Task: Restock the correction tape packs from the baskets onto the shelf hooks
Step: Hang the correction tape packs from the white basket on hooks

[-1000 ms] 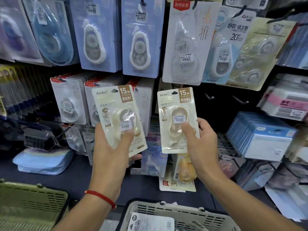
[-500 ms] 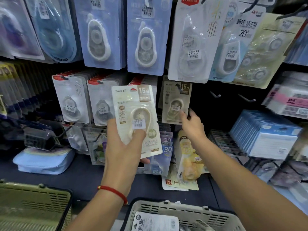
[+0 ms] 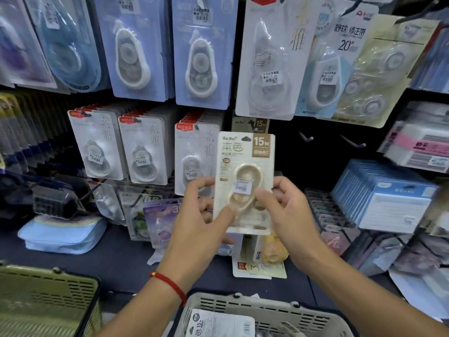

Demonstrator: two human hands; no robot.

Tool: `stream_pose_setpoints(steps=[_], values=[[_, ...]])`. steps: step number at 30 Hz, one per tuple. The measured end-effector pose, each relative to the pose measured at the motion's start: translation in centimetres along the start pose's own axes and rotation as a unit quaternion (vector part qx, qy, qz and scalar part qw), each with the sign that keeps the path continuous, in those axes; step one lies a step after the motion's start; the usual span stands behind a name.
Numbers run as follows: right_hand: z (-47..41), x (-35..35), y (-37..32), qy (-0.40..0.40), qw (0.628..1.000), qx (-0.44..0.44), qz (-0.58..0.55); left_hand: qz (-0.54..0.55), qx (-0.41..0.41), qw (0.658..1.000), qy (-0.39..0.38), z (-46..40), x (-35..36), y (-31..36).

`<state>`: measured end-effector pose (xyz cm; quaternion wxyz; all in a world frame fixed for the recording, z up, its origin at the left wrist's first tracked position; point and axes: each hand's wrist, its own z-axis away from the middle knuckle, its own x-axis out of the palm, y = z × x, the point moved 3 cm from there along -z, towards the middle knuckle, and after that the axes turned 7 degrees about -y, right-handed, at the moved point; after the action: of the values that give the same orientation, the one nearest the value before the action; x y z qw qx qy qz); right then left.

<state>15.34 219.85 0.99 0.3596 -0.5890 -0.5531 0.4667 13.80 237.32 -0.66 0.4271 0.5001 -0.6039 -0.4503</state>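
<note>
Stationery shelf wall with hooks. We now grip one cream cardboard correction tape pack (image 3: pixel 244 183) in both hands, left hand (image 3: pixel 204 220) and right hand (image 3: pixel 284 210); its twin (image 3: pixel 250 125) has just gone onto the hook behind. White plastic basket (image 3: pixel 267 310) below.

Left hand (image 3: pixel 204 215) and right hand (image 3: pixel 286 210) pinch a cream pack (image 3: pixel 244 181); hanging pack (image 3: pixel 250 124) behind, seemingly hooked.

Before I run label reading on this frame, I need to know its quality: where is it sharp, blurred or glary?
Head view: the beige 15M pack, gripped by the left hand and right hand, is fairly sharp; its large print reads. The price sticker is smeared. Edges bow and blur, wide-angle. The clear blister packs above catch glare.
</note>
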Motion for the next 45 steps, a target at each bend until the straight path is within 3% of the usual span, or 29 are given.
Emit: stream_pose_setpoints(steps=[5, 10, 25, 28, 30, 32, 36, 39, 45], values=[[-0.5, -0.9, -0.2, 0.053, 0.998, 0.023, -0.016, -0.021, 0.006, 1.0, -0.012, -0.3, 0.8, -0.6], [-0.4, -0.7, -0.6, 0.071, 0.997, -0.011, -0.022, -0.014, 0.015, 1.0, 0.007, -0.2, 0.9, -0.6], [-1.1, -0.3, 0.0, 0.102, 0.995, 0.0, -0.003, 0.014, 0.029, 0.999, 0.013, -0.8, 0.7, -0.3], [-1.3, -0.3, 0.5, 0.142, 0.99, 0.005, 0.011, -0.061, 0.043, 0.997, 0.028, -1.1, 0.3, 0.1], [-2.0, -0.4, 1.4, 0.151, 0.988, 0.016, 0.034, -0.201, 0.065, 0.975, 0.064, -1.4, -0.6, 0.5], [-3.5, -0.3, 2.8, 0.151, 0.985, 0.024, 0.077, -0.358, 0.113, 0.922, 0.098, -1.8, -1.7, 1.2], [-8.9, -0.4, 5.7, 0.183, 0.971, 0.062, 0.142, -0.52, 0.092, 0.848, 0.051, -2.9, -2.5, 0.6], [-12.8, -0.4, 6.8, 0.207, 0.962, 0.086, 0.159, -0.569, 0.044, 0.821, -0.003, -2.9, -2.6, -1.0], [-14.5, -1.6, 8.0, 0.161, 0.956, 0.161, 0.184, -0.569, 0.086, 0.817, 0.009, -2.4, -3.0, -1.7]])
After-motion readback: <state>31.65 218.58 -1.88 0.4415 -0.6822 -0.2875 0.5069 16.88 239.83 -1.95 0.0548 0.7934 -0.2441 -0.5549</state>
